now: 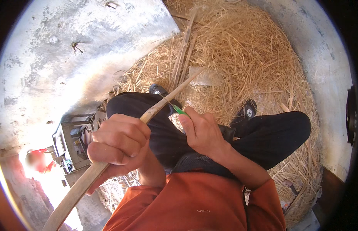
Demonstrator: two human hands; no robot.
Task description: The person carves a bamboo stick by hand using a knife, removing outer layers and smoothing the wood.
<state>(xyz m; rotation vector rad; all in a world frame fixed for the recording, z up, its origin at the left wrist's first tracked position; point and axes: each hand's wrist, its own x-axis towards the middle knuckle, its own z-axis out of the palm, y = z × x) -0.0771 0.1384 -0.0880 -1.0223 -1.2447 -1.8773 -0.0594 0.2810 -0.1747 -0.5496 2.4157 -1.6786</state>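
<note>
A long, pale, slightly curved wooden stick (77, 195) runs slantwise from the lower left up to a narrower far end over the shavings. My left hand (123, 140) is wrapped tightly round its middle, knuckles up. Just beyond that fist, the stick's surface has a lighter, scraped-looking patch. My right hand (204, 133) is closed on a small green-handled knife (179, 111), thumb and forefinger near the front of the handle. Its thin blade points toward the stick and appears to meet its side; exact contact is too small to tell.
I sit with bent knees in dark trousers. Straw-like shavings (248, 50) cover the floor ahead, with long wooden strips (181, 57) on them. Whitewashed walls (90, 46) stand left and right. A wooden shelf unit (71, 134) is at left, near a person (42, 159) in red by a bright opening.
</note>
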